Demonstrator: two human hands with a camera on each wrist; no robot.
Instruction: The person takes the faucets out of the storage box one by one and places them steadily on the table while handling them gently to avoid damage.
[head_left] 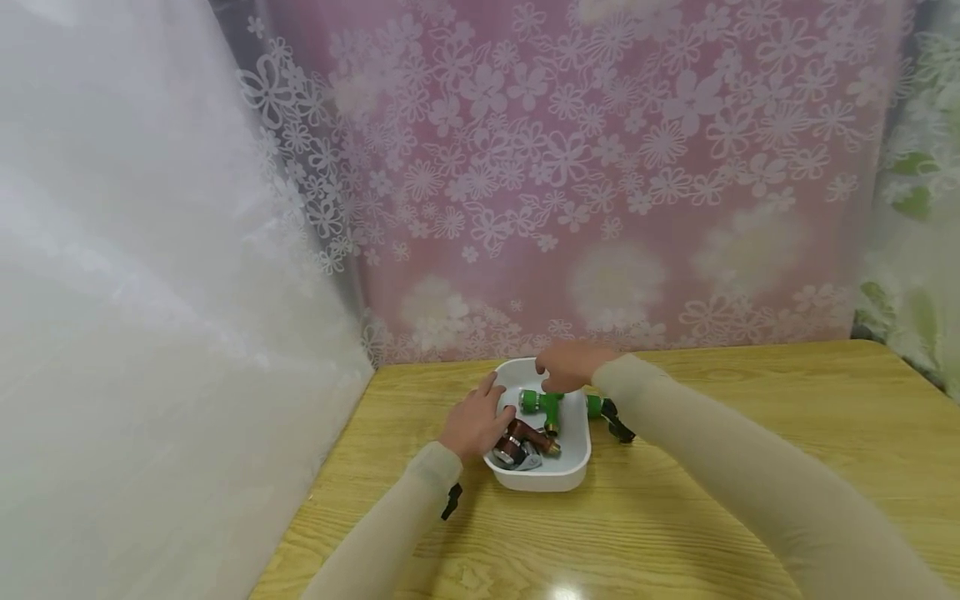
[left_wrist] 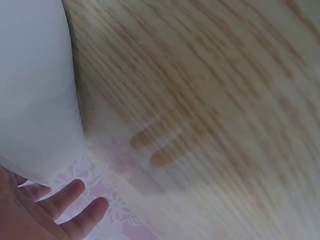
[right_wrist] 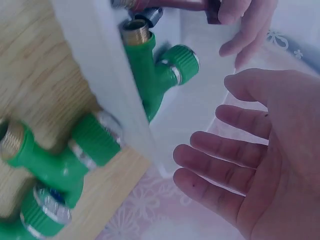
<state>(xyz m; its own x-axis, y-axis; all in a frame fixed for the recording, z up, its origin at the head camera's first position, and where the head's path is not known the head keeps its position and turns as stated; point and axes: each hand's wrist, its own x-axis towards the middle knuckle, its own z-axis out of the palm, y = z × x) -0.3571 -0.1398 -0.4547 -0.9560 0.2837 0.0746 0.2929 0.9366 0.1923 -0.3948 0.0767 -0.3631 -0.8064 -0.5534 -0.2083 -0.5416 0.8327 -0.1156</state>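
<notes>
Wood-grain table (head_left: 810, 400), pink floral curtain (head_left: 600, 183) behind; left hand (head_left: 474, 419), right hand (head_left: 575, 365) both loosely spread at white tub (head_left: 540, 482).

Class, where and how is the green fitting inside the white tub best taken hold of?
Probably pinch the green fitting across its stem, beside the brass threaded end, coming from above. The stem is narrow and straight, while the ribbed collar juts out sideways. The white tub walls it in but is open on top.
</notes>
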